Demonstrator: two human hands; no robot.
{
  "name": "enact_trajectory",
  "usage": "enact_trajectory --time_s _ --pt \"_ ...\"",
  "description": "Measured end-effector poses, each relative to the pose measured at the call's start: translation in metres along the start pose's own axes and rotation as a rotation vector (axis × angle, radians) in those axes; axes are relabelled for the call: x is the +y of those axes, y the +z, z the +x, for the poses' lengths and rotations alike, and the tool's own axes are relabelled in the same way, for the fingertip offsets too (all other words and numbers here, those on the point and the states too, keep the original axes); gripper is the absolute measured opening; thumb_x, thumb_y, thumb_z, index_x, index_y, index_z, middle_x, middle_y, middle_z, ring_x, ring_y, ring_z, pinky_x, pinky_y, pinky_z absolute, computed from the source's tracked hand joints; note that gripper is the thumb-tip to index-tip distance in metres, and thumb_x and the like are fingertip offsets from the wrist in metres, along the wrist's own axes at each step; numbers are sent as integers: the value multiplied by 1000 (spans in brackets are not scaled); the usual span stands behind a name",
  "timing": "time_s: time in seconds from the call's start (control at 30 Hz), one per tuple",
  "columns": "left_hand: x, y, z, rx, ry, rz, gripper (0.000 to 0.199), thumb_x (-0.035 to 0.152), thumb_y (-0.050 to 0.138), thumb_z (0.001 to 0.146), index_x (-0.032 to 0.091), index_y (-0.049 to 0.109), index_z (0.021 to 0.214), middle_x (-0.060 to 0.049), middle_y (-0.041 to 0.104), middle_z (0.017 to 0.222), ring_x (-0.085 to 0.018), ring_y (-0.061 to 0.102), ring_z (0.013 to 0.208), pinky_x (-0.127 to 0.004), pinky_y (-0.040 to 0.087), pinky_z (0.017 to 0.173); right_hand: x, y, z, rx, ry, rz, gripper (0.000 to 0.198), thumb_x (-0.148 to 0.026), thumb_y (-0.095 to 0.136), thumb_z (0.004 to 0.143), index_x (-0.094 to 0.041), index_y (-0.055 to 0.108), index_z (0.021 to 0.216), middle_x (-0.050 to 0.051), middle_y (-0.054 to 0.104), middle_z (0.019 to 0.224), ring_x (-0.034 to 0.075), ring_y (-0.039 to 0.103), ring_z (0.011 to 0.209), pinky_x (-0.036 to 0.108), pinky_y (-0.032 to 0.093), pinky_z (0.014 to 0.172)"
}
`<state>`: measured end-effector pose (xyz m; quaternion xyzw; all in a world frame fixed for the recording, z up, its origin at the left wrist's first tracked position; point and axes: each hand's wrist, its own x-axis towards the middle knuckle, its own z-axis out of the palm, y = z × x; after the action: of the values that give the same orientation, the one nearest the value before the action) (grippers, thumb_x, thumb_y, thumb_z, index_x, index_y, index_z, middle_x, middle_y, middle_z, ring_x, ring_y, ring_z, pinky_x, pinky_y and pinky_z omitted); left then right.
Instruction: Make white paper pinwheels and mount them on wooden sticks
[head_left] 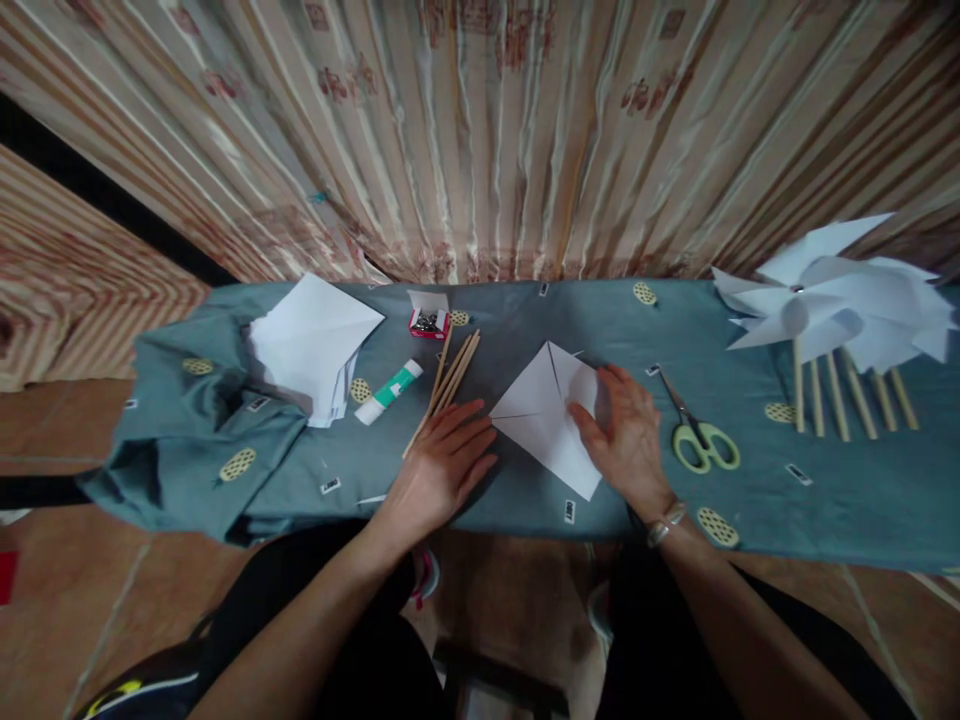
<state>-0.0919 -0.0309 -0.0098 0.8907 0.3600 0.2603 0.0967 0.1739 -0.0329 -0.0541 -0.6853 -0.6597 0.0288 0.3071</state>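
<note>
A white square sheet of paper point(536, 430) lies cornerwise on the cloth, with dark lines or slits running in from its corners toward the middle. My right hand point(626, 435) rests over its right corner, thumb and fingers spread on the paper; that corner is hidden. Just off the left corner, my left hand point(450, 460) lies flat with fingers stretched out and nothing in it. Its fingers cover the near ends of several thin wooden sticks point(456, 375). Green-handled scissors point(697, 435) lie right of my right hand, blades pointing away.
A glue stick point(390, 392) and a small open red box point(429, 320) of metal pins lie left of the sticks. Farther left is a stack of white paper point(311, 335). Several paper pinwheels point(832, 300) on sticks lie far right. A curtain point(480, 150) hangs behind the table.
</note>
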Motion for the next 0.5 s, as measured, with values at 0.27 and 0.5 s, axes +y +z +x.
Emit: enact_trajectory --time_s 0.27,0.5 --pt "-73 -44 -16 146 -496 186 48 41 65 84 19 60 125 -12 64 121 -30 56 117 -48 46 102 -5 -3 -1 6 3 -8 60 -53 48 93 -12 49 136 22 53 141 38 47 131 59 41 101" --pt "-84 -46 -23 16 -633 121 31 36 57 84 18 71 105 -9 69 103 -25 64 95 -38 51 89 -4 -4 0 1 -2 38 58 -50 46 94 -11 49 137 23 51 142 37 45 134 60 41 102"
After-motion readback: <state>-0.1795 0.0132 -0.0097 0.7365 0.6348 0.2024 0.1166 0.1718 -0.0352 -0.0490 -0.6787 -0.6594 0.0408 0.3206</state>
